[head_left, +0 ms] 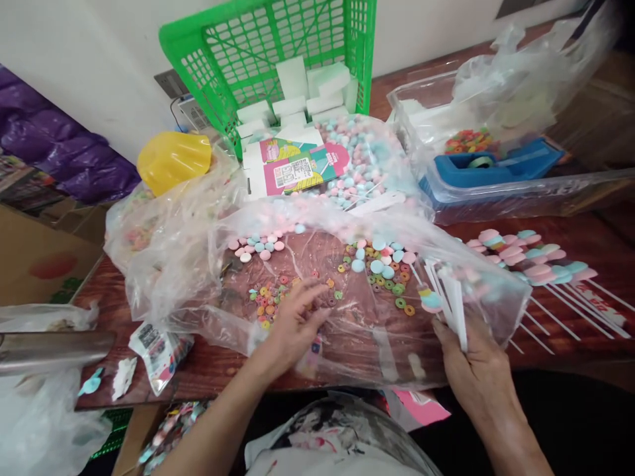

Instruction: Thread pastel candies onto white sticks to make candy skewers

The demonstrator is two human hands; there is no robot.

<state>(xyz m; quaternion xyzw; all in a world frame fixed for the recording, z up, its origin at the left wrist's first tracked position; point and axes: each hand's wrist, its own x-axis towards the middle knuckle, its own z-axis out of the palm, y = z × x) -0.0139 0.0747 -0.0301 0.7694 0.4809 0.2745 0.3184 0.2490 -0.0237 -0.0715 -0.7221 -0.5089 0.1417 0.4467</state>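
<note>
My left hand is over the plastic-covered table, its fingers spread and slightly curled above small coloured ring-shaped candies. Nothing shows in its grasp. My right hand is closed round a bundle of flat white sticks, which point up and away from me. Beside their tips is a layered pink, yellow and blue candy piece; whether it is fixed to one of the held sticks I cannot tell. More rings and pink and blue button-shaped candies lie just left of the bundle.
Finished-looking candy sticks lie at the right. Behind are an open bag of button candies, a printed box and a green crate. A blue tape dispenser sits in a clear tray. A yellow bowl-like piece rests at left.
</note>
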